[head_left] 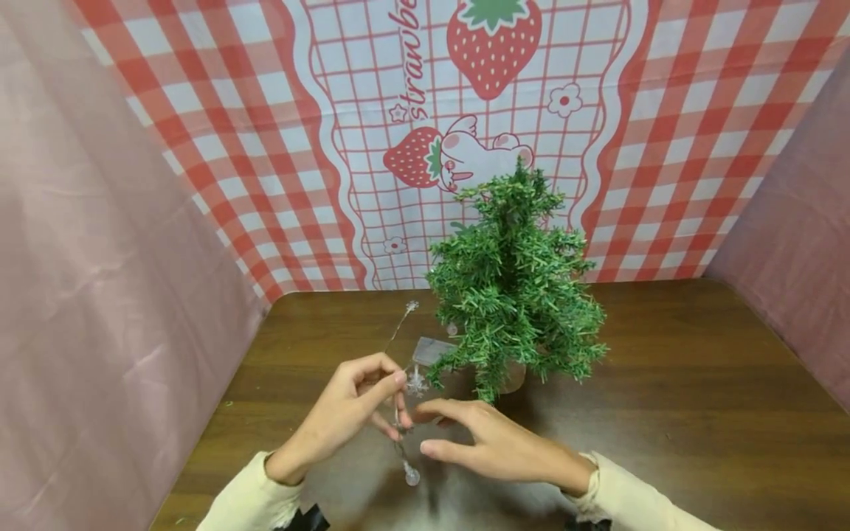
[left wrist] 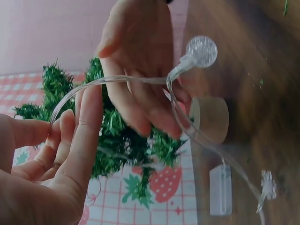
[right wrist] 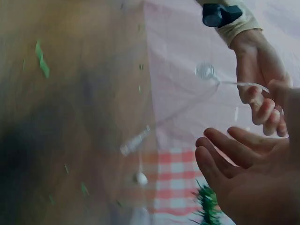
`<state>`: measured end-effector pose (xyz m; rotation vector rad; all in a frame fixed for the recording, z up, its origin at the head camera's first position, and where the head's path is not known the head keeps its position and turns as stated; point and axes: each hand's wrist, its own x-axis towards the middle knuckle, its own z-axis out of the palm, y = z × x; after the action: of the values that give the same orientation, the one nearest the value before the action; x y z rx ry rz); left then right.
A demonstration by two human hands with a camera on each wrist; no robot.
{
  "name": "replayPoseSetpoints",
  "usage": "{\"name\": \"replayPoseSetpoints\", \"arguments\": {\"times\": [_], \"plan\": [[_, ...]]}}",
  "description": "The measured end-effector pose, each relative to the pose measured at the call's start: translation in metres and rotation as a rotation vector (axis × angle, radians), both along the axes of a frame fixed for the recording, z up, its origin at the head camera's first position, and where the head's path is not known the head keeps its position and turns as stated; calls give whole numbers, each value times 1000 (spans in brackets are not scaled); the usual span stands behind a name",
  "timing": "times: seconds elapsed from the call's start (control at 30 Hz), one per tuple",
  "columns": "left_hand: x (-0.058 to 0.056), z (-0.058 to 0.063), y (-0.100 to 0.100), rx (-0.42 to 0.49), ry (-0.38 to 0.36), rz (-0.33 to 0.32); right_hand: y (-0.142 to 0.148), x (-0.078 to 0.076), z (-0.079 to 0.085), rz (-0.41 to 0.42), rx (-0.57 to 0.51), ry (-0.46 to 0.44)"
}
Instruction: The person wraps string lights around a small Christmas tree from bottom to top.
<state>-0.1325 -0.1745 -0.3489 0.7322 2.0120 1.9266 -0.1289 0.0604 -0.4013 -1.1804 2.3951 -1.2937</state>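
My left hand (head_left: 348,402) pinches the clear wire (left wrist: 126,78) of a string of lights between thumb and fingertips. From that grip the wire runs to a round clear bulb (left wrist: 202,51) hanging below the hand, and on to a snowflake light (left wrist: 268,185). Another snowflake (head_left: 416,382) dangles beside the left fingertips. Facing it, my right hand (head_left: 494,441) has its fingers spread and relaxed; in the right wrist view they hold nothing and stand apart from the wire. Just beyond both hands is a small green artificial Christmas tree (head_left: 511,287).
The tree stands on a round pale base (left wrist: 211,119) on the brown wooden table (head_left: 664,354). A translucent box (head_left: 433,350) lies left of the base. One more snowflake light (head_left: 412,304) is farther back. Green needle bits (right wrist: 42,60) litter the tabletop. A checked strawberry cloth (head_left: 358,169) hangs behind.
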Motion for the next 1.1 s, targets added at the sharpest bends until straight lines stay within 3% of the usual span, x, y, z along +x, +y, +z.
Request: {"name": "replayPoseSetpoints", "arguments": {"times": [0.23,0.33,0.5,0.63,0.73,0.9,1.1], "plan": [[2,-7,16,75,29,-20,-1,2,-16,221,-240,-343],[1,-10,21,107,39,-29,5,5,-18,281,-306,-377],[1,-18,23,152,28,1,16,4,-17,282,-352,-375],[0,-27,20,169,14,108,23,2,-16,242,-336,-403],[0,-32,19,190,-10,234,28,2,-14,212,-333,-402],[2,-38,23,225,-52,430,39,1,-8,160,-315,-326],[2,-43,31,232,-92,496,54,2,2,92,-250,-262]]}}
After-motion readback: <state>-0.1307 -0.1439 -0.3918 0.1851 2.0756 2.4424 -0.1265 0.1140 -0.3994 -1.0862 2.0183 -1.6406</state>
